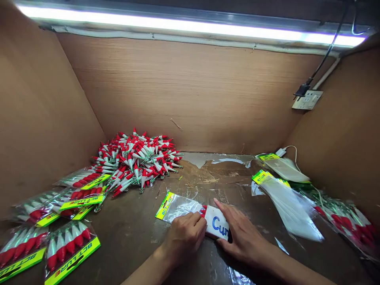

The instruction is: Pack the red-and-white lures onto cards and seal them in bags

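A clear plastic bag [184, 205] with a yellow-green BCT LURE header lies flat in the middle of the table. My left hand [185, 234] is closed, its curled fingers pinching the bag's near end. Just beyond those fingers show the red tips of some fishing lures [203, 211], at the edge of a white block [216, 221] with blue handwriting. My right hand [242, 235] grips this block from the right, thumb at the near side and fingers at the far side. What lies under my left fingers is hidden.
A heap of red-and-white lures [139, 158] stands at the back left. Filled lure packs [69, 245] lie at the left. Flat bags [289, 206] are stacked at the right, beside more bagged lures [347, 221]. A power socket [308, 99] is on the back wall.
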Available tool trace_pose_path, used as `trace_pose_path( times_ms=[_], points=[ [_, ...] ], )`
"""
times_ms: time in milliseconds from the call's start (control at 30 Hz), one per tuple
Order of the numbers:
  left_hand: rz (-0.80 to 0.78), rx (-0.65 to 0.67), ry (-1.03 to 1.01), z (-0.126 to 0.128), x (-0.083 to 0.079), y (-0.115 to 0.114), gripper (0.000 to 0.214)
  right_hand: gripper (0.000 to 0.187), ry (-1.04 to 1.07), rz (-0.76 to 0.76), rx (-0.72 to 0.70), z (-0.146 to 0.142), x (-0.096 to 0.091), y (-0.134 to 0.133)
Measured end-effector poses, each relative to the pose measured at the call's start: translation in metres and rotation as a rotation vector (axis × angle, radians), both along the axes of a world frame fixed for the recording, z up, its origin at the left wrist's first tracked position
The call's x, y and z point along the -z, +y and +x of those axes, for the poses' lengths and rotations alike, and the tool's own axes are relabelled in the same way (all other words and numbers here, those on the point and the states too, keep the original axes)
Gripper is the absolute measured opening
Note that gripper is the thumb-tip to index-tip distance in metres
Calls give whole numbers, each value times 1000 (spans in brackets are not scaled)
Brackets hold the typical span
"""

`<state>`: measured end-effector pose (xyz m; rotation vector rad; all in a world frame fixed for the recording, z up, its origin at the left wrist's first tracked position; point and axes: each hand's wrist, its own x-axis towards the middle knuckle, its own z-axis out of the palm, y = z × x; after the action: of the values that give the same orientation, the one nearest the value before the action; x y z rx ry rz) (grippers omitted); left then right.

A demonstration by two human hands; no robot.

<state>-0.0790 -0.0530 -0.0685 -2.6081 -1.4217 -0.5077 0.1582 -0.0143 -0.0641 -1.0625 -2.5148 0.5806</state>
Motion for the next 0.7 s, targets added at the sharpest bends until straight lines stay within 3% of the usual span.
trace_pose_path(
  times_ms=[100,233,367,467,567,700],
  points=[
    [1,46,-2,2,-1,-1,11,98,-58,-18,-51,-6,-7,4],
    [-36,98,-24,4,-2,-4,15,83,-97,-81,-121,-7,-14,13],
    [-140,99,-194,-2,-7,0,21,75,-67,-107,-146,-3,-12,18],
    [-178,17,-263,-16,-9,11,64,76,-23,-75,-152,-1,-5,20],
    [-266,61,-190,-28,-6,22,106,76,16,-30,-165,-4,-2,20],
    [-347,138,-149,-26,1,26,112,75,47,-5,-224,-16,-16,18]
  ],
)
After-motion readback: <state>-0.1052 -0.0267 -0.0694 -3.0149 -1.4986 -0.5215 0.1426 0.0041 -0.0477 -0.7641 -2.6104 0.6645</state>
